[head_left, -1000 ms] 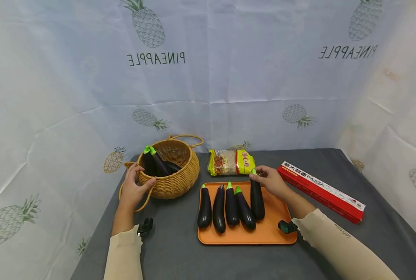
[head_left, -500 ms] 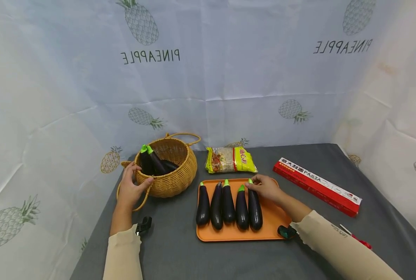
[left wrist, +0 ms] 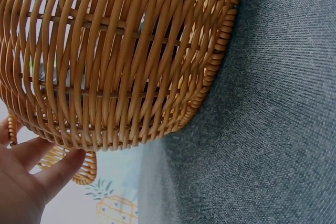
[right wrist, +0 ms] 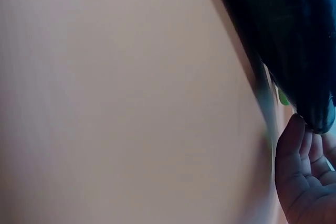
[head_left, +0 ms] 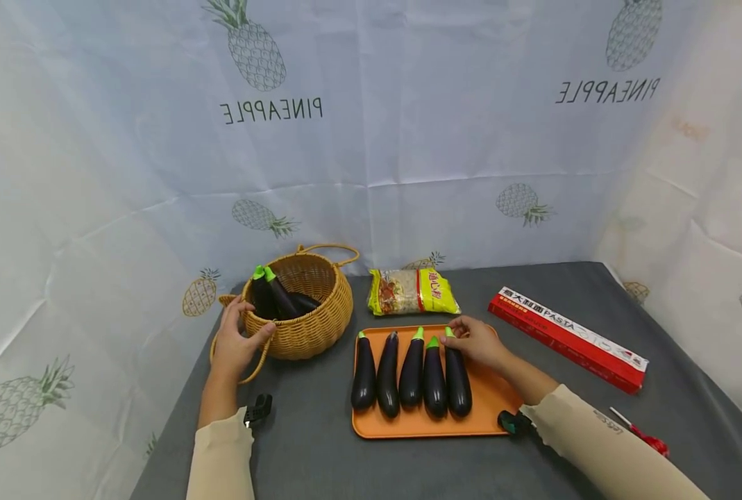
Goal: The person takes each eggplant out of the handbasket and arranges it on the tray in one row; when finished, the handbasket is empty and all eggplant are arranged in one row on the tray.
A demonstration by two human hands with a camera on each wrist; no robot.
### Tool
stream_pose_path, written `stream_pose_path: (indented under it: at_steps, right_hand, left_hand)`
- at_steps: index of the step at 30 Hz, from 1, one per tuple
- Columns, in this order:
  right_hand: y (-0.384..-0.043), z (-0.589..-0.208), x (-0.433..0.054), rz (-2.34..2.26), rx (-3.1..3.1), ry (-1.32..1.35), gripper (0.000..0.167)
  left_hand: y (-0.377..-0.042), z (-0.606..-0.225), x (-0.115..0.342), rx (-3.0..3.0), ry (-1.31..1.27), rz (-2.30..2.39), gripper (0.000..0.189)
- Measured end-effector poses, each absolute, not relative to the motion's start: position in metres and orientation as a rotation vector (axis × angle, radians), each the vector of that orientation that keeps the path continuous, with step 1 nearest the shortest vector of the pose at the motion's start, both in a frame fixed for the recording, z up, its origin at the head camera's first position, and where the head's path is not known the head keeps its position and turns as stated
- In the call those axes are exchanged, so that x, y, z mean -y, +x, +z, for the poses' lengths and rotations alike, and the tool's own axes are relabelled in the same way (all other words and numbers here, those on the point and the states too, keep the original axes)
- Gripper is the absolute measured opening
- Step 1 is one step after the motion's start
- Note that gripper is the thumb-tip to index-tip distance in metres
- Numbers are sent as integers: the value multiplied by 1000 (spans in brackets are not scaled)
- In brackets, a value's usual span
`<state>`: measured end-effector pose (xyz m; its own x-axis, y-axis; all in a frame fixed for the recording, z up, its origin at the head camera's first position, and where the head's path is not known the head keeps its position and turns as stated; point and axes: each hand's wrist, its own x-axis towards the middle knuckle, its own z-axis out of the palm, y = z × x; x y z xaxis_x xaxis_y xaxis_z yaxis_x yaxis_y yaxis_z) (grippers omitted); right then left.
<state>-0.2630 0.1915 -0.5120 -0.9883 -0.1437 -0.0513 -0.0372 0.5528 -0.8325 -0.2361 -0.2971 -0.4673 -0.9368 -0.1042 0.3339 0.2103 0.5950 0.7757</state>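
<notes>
My left hand (head_left: 236,347) holds the near left rim of a round wicker basket (head_left: 311,333), thumb towards the front. In the left wrist view its fingers and thumb touch the woven basket wall (left wrist: 105,66). Dark eggplants (head_left: 280,295) with green stems lean inside the basket. Several more lie side by side on an orange tray (head_left: 489,396). With its fingertips, my right hand (head_left: 479,342) pinches the stem end of the rightmost eggplant (head_left: 458,385). The right wrist view shows that eggplant (right wrist: 294,35) close up, with the fingers (right wrist: 290,145) at its tip.
Behind the tray lies a yellow food packet (head_left: 413,292). A long red pasta box (head_left: 570,340) lies to the right, and nearer is a red object with a thin white stick (head_left: 648,439). A pineapple-print cloth (head_left: 433,132) hangs behind the grey table.
The rightmost eggplant has come down and left, against its neighbour, with my right hand still on its stem. The neighbouring eggplants have turned slightly. My left hand stays at the basket.
</notes>
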Motion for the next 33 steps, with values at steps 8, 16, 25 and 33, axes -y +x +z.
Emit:
stream_pose_path:
  at_steps: [8,16,25,33]
  right_hand:
    - [-264,-506,-192,-1293,-2757,-199,54]
    - [-263,-498,-188,-1375,-2681,-263,50]
    - [-280,-463,-155,-1372,-2608,-490,48]
    - [-305,-411,-77,-1366,-2604,-790,36]
  left_hand:
    - [-235,-466,298,2477,-76,-1251,66]
    - [-233,-468,299,2507,-51,-1237,69]
    - [-233,-463,300,2511,-51,-1220,69]
    - [-233,-461,297,2510,-92,-1214,68]
